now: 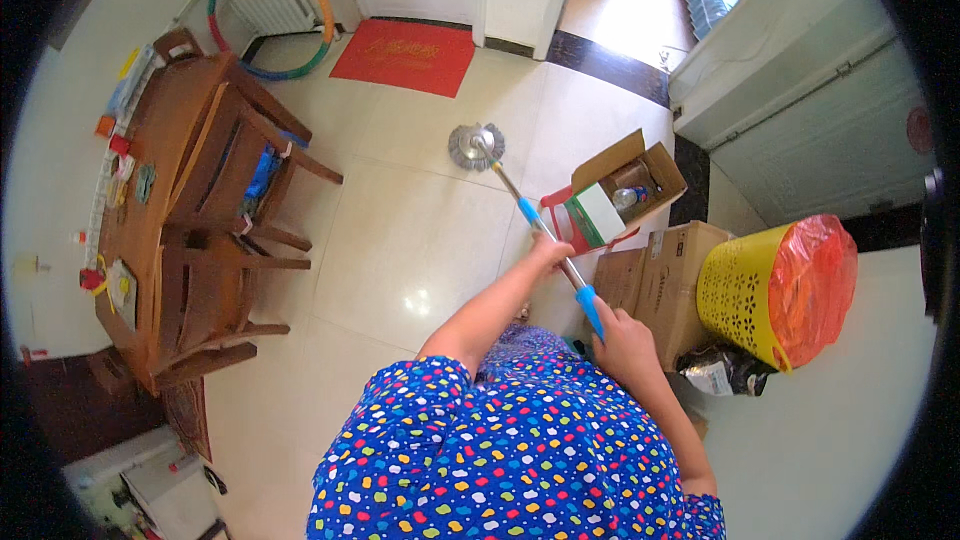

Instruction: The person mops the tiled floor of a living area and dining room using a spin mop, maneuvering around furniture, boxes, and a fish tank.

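Both of my hands grip the handle of a spin mop (510, 187), a metal pole with blue sleeves. My left hand (552, 249) is closed around the bare pole, just behind the front blue sleeve. Farther back, my right hand (626, 341) holds the blue grip at the pole's near end. The round grey mop head (477, 146) rests on the pale tiled floor (409, 225) in front of me. Close to the pole, on its right, is an open cardboard box (628, 184) with a plastic bottle (628, 198) inside.
Wooden chairs (217, 292) and a wooden table (124, 240) line the left. A red doormat (405, 56) lies ahead, beside a hula hoop (327, 7) leaning at a radiator (270, 0). On the right are closed cartons (671, 277) and a yellow basket (739, 296) with a red plastic bag (814, 292).
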A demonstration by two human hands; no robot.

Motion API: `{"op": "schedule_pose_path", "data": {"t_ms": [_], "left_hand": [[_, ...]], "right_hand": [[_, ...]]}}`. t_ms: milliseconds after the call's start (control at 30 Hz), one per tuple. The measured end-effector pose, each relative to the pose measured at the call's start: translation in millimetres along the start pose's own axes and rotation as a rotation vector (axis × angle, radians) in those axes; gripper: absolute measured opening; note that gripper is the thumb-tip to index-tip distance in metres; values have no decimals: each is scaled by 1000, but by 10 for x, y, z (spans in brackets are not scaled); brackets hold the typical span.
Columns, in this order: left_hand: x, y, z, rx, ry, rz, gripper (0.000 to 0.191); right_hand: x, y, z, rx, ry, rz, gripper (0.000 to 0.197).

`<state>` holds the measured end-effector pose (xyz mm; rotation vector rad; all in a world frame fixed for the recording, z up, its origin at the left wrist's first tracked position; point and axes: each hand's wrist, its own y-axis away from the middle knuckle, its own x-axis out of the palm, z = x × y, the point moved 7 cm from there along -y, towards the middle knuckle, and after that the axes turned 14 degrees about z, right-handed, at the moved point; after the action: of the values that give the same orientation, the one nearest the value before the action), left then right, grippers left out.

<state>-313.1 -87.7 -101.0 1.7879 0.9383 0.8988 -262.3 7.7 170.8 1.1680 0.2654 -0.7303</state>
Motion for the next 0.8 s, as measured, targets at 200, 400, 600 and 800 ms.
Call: {"op": "schedule_pose_path", "data": {"t_ms": [200, 400, 600, 800], "left_hand": [[-937, 205, -354, -11, -212, -261, 54], [-894, 267, 231, 29, 61, -179, 44], [-721, 825, 696, -5, 340, -113, 61], [-868, 1235, 1144, -38, 493, -81, 52]], "right_hand": [[277, -768, 506, -136, 218, 14, 51], [240, -583, 500, -305, 358, 169, 45], [146, -306, 535, -483, 454, 342, 45], [185, -211, 885, -597, 471, 446, 43]]}}
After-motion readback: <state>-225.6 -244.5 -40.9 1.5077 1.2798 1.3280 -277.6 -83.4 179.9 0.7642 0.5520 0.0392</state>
